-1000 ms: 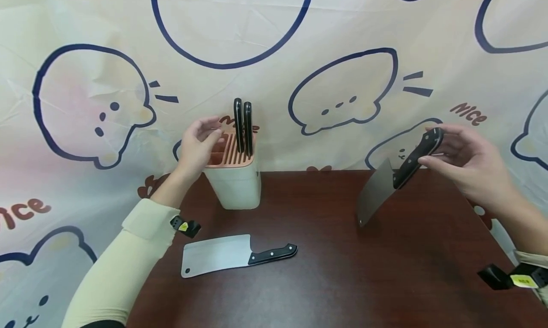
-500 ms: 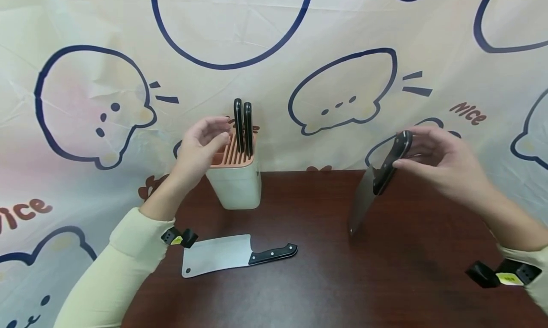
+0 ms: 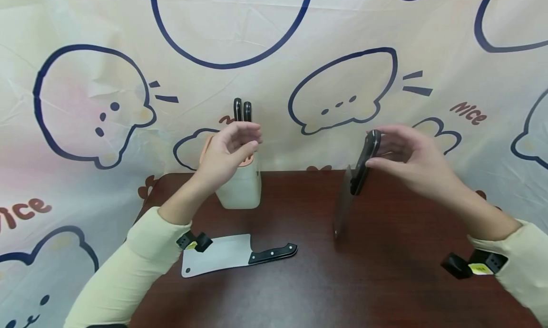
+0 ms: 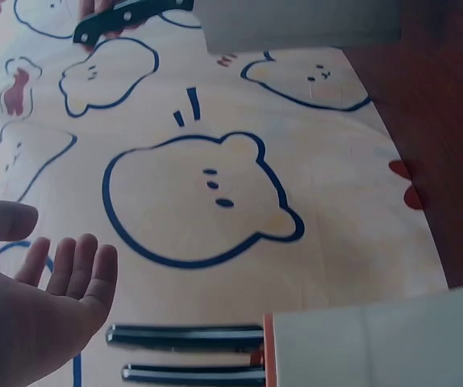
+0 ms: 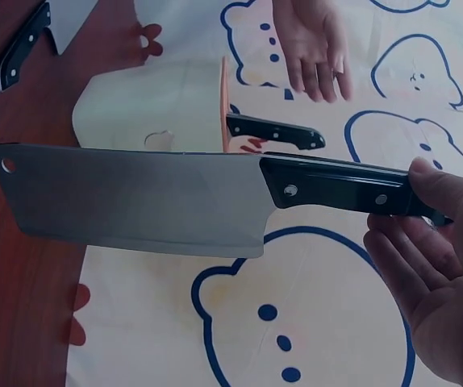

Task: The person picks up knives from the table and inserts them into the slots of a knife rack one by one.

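Observation:
My right hand [image 3: 413, 161] pinches a cleaver [image 5: 135, 197] by the end of its black riveted handle. The blade hangs down above the table, seen nearly edge-on in the head view. My left hand [image 3: 227, 157], fingers relaxed and holding nothing, is in front of the knife block [image 3: 239, 192] and hides much of its slotted top. Two black knife handles [image 4: 187, 337] stick up from that white block with its orange-pink top. A second cleaver [image 3: 218, 256] lies flat on the table, its handle pointing right; the left wrist camera covers a little of its blade.
The dark brown wooden table [image 3: 299, 290] meets a cloth backdrop [image 3: 274, 95] with blue cartoon outlines just behind the block. Cameras are strapped to both wrists, including a black one [image 3: 475, 266] on the right sleeve.
My right hand has carried the upright cleaver leftward, and the blade has turned more edge-on. My left hand has shifted right, across the front of the knife block. The lying cleaver stays put.

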The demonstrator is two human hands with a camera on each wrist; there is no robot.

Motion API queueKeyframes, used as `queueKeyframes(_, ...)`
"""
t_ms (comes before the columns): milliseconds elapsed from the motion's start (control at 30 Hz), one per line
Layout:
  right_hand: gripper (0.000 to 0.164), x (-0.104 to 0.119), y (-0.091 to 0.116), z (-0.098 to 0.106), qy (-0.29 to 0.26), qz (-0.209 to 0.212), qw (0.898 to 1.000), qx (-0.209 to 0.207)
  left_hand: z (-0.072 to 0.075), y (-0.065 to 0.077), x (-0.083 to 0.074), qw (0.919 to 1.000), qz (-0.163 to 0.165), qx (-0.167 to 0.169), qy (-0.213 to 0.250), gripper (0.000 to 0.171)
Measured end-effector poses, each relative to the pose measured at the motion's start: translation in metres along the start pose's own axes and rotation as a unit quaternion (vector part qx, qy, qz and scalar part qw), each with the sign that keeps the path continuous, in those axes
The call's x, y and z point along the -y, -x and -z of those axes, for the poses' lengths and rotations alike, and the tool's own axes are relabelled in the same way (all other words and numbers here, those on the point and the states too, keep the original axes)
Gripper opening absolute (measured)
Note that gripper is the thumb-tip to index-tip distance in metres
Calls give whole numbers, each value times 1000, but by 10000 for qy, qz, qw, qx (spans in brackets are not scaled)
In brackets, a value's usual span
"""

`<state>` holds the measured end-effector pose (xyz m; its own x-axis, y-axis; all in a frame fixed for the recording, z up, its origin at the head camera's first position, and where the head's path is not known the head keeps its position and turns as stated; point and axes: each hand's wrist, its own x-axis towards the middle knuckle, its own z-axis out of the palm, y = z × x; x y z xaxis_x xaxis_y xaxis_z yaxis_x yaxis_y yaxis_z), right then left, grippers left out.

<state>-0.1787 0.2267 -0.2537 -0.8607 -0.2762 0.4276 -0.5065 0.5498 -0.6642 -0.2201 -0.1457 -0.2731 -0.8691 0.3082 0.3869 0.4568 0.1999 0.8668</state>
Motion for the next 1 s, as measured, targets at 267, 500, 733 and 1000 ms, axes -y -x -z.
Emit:
queueKeyframes(267, 56, 6, -10, -11, -114, 103, 9998, 109, -19, -2, -4, 9989, -50, 461, 63, 37)
queueKeyframes(500, 58, 11, -19, -18, -220, 153, 9995, 166, -35, -3, -5, 9961, -48, 881, 23, 39)
queueKeyframes(733, 56, 20, -26, -27, -437, 215, 9985, 243, -52, -7, -4, 9933, -229, 1129, -7, 39)
queueKeyframes(1000, 54, 30, -30, -37, -621, 333, 9972, 243, -66, -8, -4, 9921, -174, 1239, 100, 38)
